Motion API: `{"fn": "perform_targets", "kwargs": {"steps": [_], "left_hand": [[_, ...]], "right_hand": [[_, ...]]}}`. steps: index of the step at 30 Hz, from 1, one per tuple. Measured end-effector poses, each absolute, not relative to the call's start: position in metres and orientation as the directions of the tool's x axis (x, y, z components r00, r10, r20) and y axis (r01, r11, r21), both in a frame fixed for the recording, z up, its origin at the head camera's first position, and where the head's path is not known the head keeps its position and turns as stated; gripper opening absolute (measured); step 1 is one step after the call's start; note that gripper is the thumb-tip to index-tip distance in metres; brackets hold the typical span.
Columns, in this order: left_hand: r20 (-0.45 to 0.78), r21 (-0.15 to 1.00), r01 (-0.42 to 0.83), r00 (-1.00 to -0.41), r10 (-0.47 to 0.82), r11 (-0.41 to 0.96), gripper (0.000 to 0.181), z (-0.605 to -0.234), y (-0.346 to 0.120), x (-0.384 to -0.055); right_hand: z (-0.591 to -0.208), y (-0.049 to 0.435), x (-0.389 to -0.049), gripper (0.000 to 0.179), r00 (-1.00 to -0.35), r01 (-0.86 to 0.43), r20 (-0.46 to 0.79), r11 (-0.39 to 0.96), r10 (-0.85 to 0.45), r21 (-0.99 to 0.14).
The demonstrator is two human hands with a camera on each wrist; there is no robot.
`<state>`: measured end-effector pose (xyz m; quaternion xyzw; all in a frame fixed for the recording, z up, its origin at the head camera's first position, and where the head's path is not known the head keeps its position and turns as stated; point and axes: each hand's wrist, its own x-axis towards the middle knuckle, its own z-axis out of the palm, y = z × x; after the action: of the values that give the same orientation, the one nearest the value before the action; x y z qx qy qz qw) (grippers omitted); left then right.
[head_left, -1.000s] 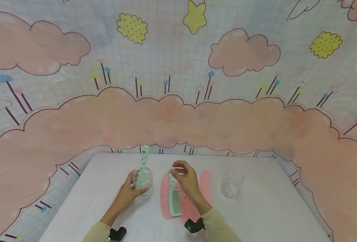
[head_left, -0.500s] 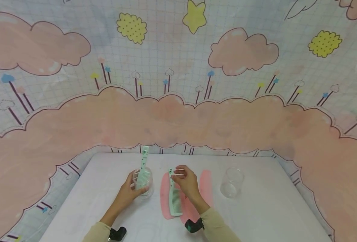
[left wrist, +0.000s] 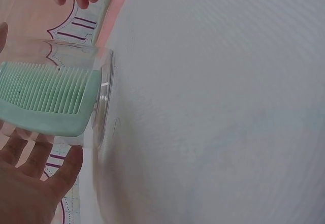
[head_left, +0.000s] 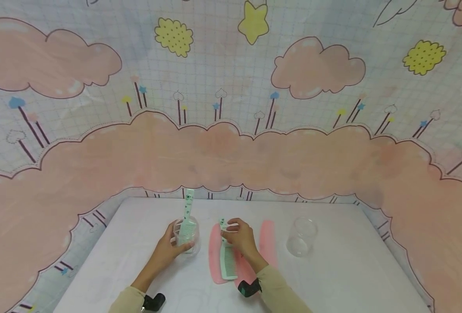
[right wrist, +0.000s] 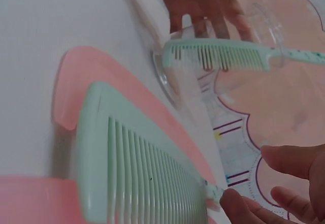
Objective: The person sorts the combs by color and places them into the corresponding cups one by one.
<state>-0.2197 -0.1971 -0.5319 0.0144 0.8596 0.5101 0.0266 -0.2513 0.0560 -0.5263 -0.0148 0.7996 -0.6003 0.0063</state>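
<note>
My left hand (head_left: 170, 248) grips a clear plastic cup (left wrist: 105, 99), fingers round its side. A mint-green comb (head_left: 186, 230) stands inside, teeth end down, its spotted handle sticking up past the rim. My right hand (head_left: 242, 238) pinches the handle of a second mint-green comb (head_left: 228, 263), with fingertips partway down that handle. This comb lies across a smooth pink piece (head_left: 214, 252) with rounded ends; in the right wrist view its toothed part is large and close. The right palm is turned away from the head camera.
Another clear cup (head_left: 301, 237) stands on the white table (head_left: 344, 269) to the right. More long pink pieces lie beside the second comb, one (head_left: 267, 239) partly behind my right hand. A cloud-patterned cloth (head_left: 231, 158) hangs behind the table.
My right hand has shifted slightly down, from near the top of the second comb's handle to partway along it. The left hand, cup and first comb stay in place.
</note>
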Motion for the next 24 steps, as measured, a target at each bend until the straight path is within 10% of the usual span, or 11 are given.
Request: {"fn": "perform_targets", "kwargs": {"steps": [24], "left_hand": [[-0.028, 0.869, -0.001, -0.999, 0.046, 0.494, 0.094, -0.529, -0.198, -0.227]], "right_hand": [[-0.543, 0.045, -0.277, 0.044, -0.999, 0.008, 0.025, 0.579, 0.048, -0.815]]}}
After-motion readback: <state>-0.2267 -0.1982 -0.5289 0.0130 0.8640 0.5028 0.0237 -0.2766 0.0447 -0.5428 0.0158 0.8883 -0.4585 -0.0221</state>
